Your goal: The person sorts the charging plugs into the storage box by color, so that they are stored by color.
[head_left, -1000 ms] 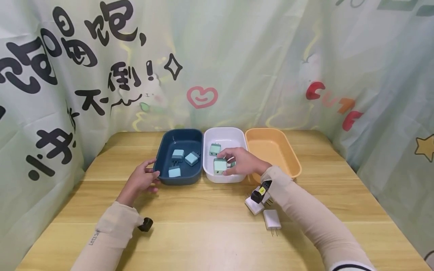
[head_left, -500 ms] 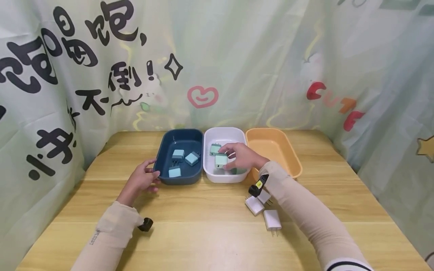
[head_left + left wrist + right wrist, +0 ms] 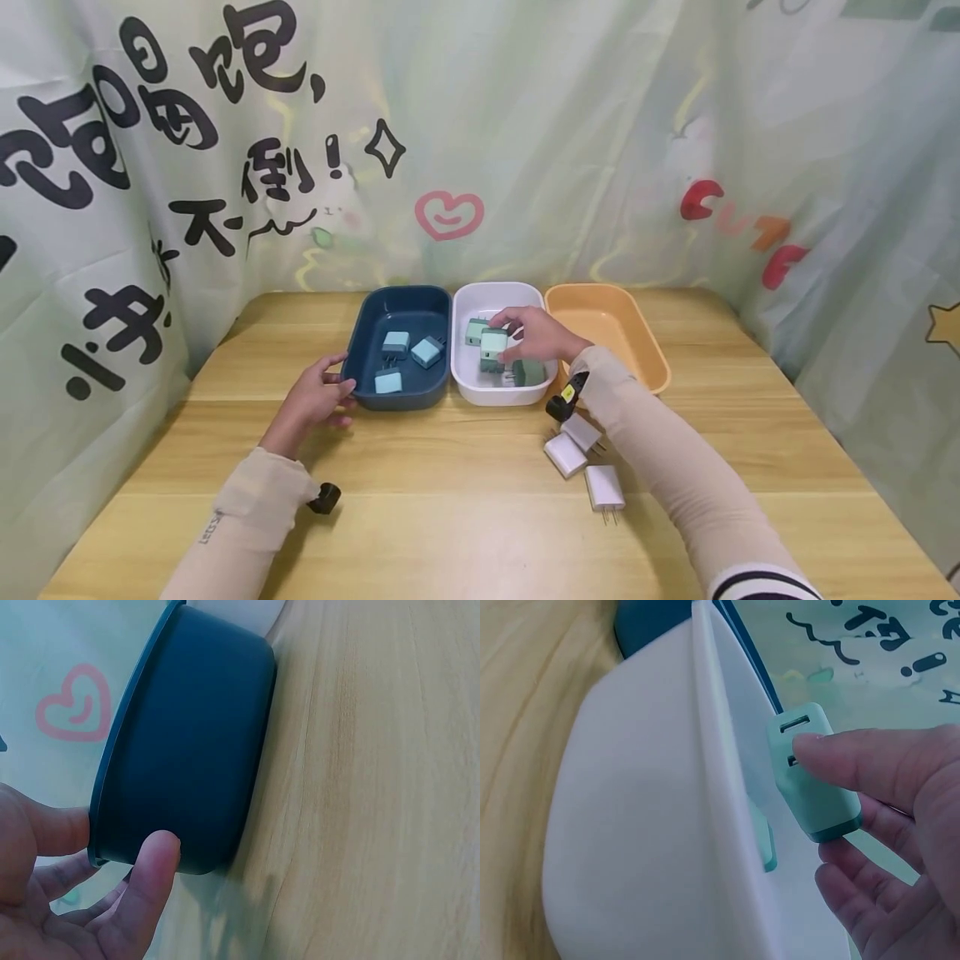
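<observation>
My right hand (image 3: 536, 333) pinches a mint-green plug-in charger (image 3: 493, 342) between thumb and fingers, over the white tray (image 3: 465, 385). Its USB ports show beside the thumb in the right wrist view, where the charger (image 3: 817, 787) is above the tray's rim. Several other green chargers lie in that tray, one a darker green charger (image 3: 529, 372) at the front right. At the left, fingers of my left hand (image 3: 313, 396) touch the outer side of the dark blue tray (image 3: 408, 400); the left wrist view shows the thumb (image 3: 156, 859) against its wall.
Inside the blue tray are light blue chargers (image 3: 427, 352). An orange tray (image 3: 600, 321) stands at the right of the white one, partly behind my right arm. White chargers (image 3: 604, 487) lie on the wooden table (image 3: 450, 517) near that forearm. A printed curtain (image 3: 525, 167) hangs behind.
My right hand has shifted slightly back and up with the charger, turning it more upright. The dark green charger at the tray's front right is now in plainer sight. My left hand stays put.
</observation>
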Action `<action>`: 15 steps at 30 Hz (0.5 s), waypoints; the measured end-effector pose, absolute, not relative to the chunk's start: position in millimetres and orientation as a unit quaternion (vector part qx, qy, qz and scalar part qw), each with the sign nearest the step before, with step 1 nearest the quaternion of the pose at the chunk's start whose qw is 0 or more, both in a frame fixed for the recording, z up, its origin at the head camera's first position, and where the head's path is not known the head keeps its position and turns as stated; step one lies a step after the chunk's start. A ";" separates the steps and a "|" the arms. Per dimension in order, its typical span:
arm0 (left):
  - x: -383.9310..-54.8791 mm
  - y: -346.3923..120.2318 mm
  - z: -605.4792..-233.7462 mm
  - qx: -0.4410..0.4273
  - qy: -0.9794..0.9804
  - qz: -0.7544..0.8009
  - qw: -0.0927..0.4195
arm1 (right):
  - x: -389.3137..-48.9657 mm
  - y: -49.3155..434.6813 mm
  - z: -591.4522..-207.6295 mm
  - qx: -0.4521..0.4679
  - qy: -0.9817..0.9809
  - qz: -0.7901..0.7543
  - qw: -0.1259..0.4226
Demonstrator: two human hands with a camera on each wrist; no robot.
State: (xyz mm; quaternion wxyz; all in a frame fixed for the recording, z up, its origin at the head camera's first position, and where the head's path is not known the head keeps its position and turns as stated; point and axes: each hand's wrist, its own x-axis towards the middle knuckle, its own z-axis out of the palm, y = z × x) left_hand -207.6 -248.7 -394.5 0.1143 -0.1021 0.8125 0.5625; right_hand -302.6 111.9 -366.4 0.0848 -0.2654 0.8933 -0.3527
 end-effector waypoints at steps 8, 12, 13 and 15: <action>-209.3 -248.8 -393.2 -0.106 0.814 0.561 0.109 | -312.3 115.5 -365.5 -0.266 0.885 -0.374 0.073; -208.8 -249.1 -394.0 -0.105 0.814 0.560 0.110 | -317.0 115.4 -365.6 -0.258 0.886 -0.378 0.078; -208.6 -249.1 -394.2 -0.104 0.814 0.560 0.111 | -318.1 115.3 -365.6 -0.255 0.887 -0.376 0.079; -208.2 -249.0 -394.5 -0.102 0.815 0.560 0.112 | -320.8 115.6 -366.3 -0.253 0.890 -0.372 0.078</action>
